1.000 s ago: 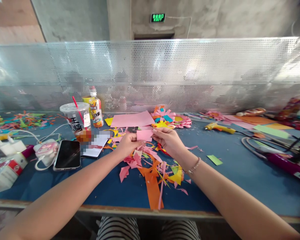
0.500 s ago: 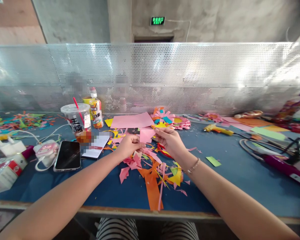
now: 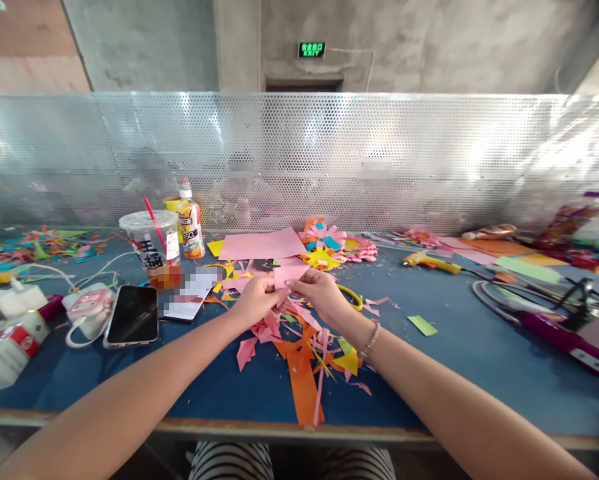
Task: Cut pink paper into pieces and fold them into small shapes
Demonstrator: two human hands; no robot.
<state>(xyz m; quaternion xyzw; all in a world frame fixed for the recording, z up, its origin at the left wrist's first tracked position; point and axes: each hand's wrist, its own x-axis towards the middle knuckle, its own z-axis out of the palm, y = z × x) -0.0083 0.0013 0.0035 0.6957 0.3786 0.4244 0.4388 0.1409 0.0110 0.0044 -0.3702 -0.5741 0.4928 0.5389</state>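
A small piece of pink paper [image 3: 288, 274] is pinched between both hands above the middle of the table. My left hand [image 3: 260, 298] grips its lower left edge, fingers closed. On its right side my right hand [image 3: 319, 292] holds it with thumb and fingers pressed together. Below the hands lie pink paper scraps [image 3: 268, 328], an orange paper strip [image 3: 303, 381] and yellow bits [image 3: 348, 362]. Behind them are a larger pink sheet [image 3: 262, 244] and paper flowers [image 3: 324, 241] in pink, yellow and blue. A yellow scissor handle [image 3: 354, 298] shows partly beside my right wrist.
To the left stand a plastic cup [image 3: 152, 233] with a red straw, a drink bottle [image 3: 190, 223], a phone [image 3: 132, 315] and chargers [image 3: 90, 303]. A yellow glue gun [image 3: 432, 263] and a purple power strip [image 3: 569, 341] lie right. A perforated metal screen [image 3: 299, 160] borders the back.
My right hand has come in closer to my left and lower on the pink paper. The paper now appears shorter, with its upper edge slanted. The yellow handle has come into view.
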